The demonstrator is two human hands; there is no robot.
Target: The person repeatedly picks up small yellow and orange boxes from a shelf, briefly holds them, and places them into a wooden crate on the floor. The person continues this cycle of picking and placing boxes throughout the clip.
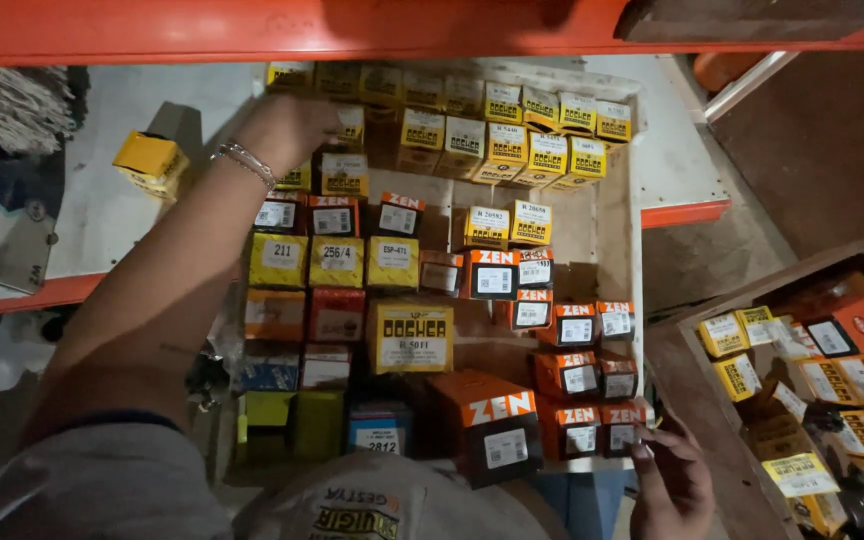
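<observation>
I see my left hand (287, 125) stretched to the far left corner of the white tray (620, 240), its fingers curled over a yellow box (349, 124) in the back rows; whether they actually clamp it I cannot tell, since the hand covers the contact. A beaded bracelet (245, 163) sits on that wrist. My right hand (670, 478) rests at the tray's near right corner, fingers loosely bent and touching a small orange box (622, 425) there, not closed round it. The tray is packed with yellow boxes at the back and orange ones toward the near right. A large orange box (487, 425) stands near the front edge. A wooden crate (692, 400) of similar boxes sits just beside, to the right. One lone yellow box (151, 160) lies apart on the left.
</observation>
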